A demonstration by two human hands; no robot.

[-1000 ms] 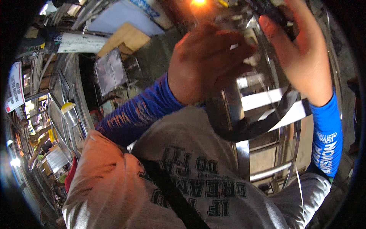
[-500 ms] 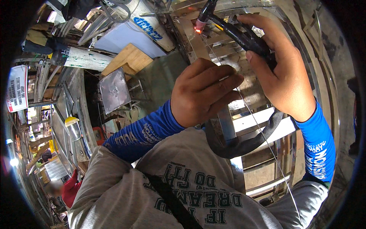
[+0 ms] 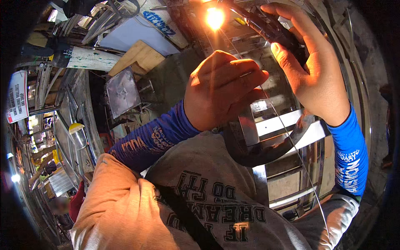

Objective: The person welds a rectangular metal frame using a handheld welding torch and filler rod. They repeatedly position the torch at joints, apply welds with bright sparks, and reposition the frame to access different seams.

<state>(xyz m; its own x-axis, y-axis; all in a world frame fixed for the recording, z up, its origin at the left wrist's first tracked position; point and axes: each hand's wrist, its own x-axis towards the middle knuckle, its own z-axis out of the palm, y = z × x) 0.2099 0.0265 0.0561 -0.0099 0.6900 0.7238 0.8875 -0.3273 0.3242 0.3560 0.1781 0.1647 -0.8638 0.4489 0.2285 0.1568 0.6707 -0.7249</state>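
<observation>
My right hand (image 3: pixel 321 77) is wrapped round a black TIG welding torch (image 3: pixel 260 27). A bright arc glow (image 3: pixel 215 19) burns at the torch's tip, hiding the nozzle and the metal right under it. Pinched between the fingers of my left hand (image 3: pixel 221 89) is a thin welding rod (image 3: pixel 287 131). It runs from near the glow, through the fingers, down to the lower right. A thick black cable (image 3: pixel 266 156) loops below my hands, across a shiny metal frame (image 3: pixel 277 126) of square tubes and slats in front of me.
Left of the frame stand a grey metal panel (image 3: pixel 123 91), a plywood piece (image 3: pixel 139 58) and a pale blue sheet (image 3: pixel 137 35). A face shield with a yellow top (image 3: pixel 77 134) is farther left. At the lower left shows another person's red sleeve (image 3: pixel 78 203). Metal lengths are stacked around.
The small red glow at the torch tip has become a bright arc, casting orange light over my hands and shirt. The torch tip has shifted slightly upward in view. Both hands keep their grips.
</observation>
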